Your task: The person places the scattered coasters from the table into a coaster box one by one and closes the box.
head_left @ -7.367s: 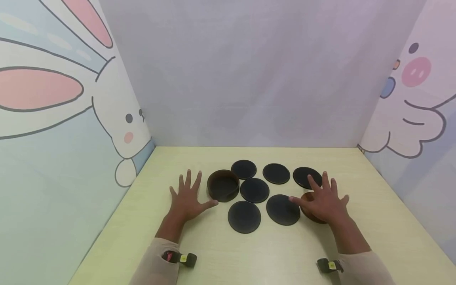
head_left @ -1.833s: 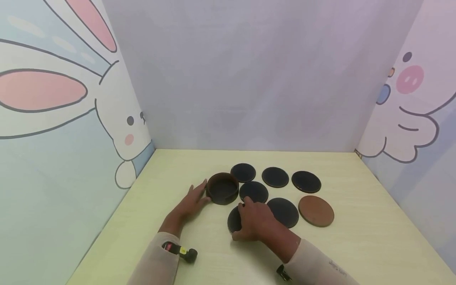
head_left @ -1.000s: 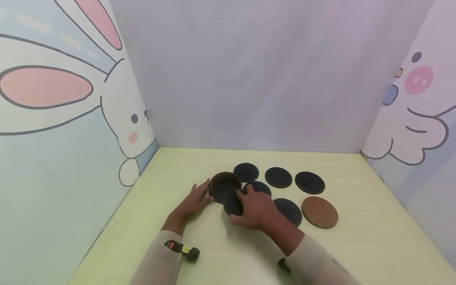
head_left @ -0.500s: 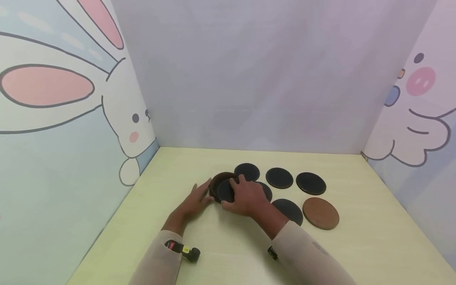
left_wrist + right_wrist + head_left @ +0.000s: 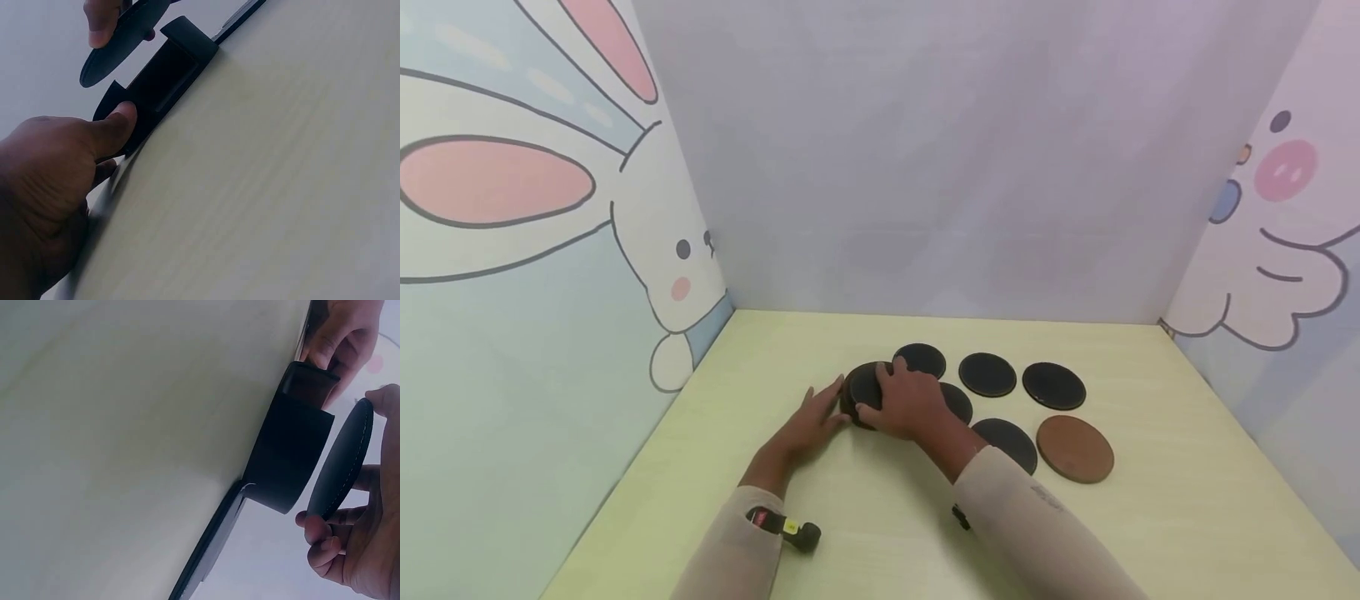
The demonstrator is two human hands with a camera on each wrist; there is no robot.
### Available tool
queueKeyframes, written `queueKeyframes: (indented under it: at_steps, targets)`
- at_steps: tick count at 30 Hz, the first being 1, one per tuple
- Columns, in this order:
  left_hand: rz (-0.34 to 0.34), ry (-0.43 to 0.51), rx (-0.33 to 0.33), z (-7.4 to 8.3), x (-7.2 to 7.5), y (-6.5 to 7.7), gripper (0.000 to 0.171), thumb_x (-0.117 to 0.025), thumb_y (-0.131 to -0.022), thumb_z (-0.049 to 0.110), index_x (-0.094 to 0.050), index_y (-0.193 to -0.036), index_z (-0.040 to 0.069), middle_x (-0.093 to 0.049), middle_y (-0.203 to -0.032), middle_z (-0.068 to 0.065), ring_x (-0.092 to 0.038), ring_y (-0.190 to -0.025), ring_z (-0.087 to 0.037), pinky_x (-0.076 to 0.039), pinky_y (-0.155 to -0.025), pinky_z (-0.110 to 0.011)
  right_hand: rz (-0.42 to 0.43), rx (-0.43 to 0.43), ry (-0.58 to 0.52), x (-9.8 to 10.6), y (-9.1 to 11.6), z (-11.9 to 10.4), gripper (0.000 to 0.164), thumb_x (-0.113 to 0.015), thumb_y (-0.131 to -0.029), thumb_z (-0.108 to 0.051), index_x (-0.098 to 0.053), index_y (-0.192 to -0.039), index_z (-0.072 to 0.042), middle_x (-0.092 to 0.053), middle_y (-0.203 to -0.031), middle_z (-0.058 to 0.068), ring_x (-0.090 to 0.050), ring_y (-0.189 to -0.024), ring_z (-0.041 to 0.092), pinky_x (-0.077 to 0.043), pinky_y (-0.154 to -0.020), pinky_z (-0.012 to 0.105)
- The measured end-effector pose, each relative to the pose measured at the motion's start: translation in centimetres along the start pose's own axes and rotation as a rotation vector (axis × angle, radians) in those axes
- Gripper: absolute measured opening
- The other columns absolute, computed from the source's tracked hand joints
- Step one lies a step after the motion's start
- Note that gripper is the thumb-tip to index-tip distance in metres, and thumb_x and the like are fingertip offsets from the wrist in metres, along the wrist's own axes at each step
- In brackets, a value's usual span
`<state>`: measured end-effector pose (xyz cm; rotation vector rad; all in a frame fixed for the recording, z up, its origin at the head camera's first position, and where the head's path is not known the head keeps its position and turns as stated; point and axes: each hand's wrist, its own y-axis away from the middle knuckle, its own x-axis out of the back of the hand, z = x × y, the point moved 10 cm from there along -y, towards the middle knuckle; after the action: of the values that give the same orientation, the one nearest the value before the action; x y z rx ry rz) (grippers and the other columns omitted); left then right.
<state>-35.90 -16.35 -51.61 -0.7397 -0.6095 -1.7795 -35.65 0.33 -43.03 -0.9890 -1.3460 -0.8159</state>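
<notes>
Black disc [image 5: 342,459] is pinched by its rim in right hand [image 5: 912,406], just above round holder [image 5: 290,447], likely for underside clearance; holder is clasped on table [image 5: 865,525] by left hand [image 5: 807,427], presumably for steadiness.

Nothing can be read: the print [image 5: 1047,497] on the right sleeve [image 5: 1037,546] and the yellow label [image 5: 791,526] and red patch [image 5: 761,518] on the left strap [image 5: 777,522] are too small.
</notes>
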Motion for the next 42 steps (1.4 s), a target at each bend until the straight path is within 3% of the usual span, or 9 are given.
queueKeyframes:
  at_steps: [16,21,27,42]
  targets:
    - [0.007,-0.059,-0.033,0.0,0.4,0.0,0.083,-0.053,-0.111,0.053,-0.013,-0.177,0.023,-0.017,-0.185,-0.002,0.001,-0.17,-0.047,-0.007,-0.139,-0.068,-0.028,0.042,0.029,-0.6,-1.4,-0.9,0.087,-0.052,-0.103,-0.073,-0.049,-0.165,-0.012,-0.056,-0.159,0.023,-0.078,-0.107,0.038,-0.068,-0.088,0.048]
    - [0.009,-0.037,-0.01,-0.3,0.4,0.0,0.082,-0.054,-0.111,0.054,-0.014,-0.177,0.027,-0.017,-0.185,-0.001,0.003,-0.169,-0.051,-0.008,-0.136,-0.073,-0.05,0.051,0.026,-0.8,-1.4,-1.0,0.085,-0.052,-0.104,-0.072,-0.049,-0.165,-0.012,-0.055,-0.16,0.024,-0.077,-0.112,0.039,-0.067,-0.092,0.048]
    - [0.018,-0.027,-0.011,-0.3,0.2,0.0,0.081,-0.054,-0.111,0.055,-0.015,-0.177,0.029,-0.018,-0.185,0.0,0.003,-0.169,-0.052,-0.008,-0.135,-0.076,-0.045,0.054,0.014,-0.8,-1.3,-0.9,0.088,-0.052,-0.102,-0.075,-0.048,-0.166,-0.015,-0.053,-0.161,0.024,-0.077,-0.108,0.038,-0.067,-0.088,0.047]
    - [0.01,-0.019,-0.024,0.3,0.1,0.3,0.08,-0.056,-0.112,0.05,-0.016,-0.177,0.026,-0.021,-0.184,-0.002,0.003,-0.169,-0.052,-0.008,-0.136,-0.074,-0.055,0.031,-0.006,-0.9,-0.7,0.0,0.09,-0.048,-0.103,-0.078,-0.045,-0.168,-0.016,-0.047,-0.167,0.024,-0.078,-0.105,0.04,-0.067,-0.087,0.05]
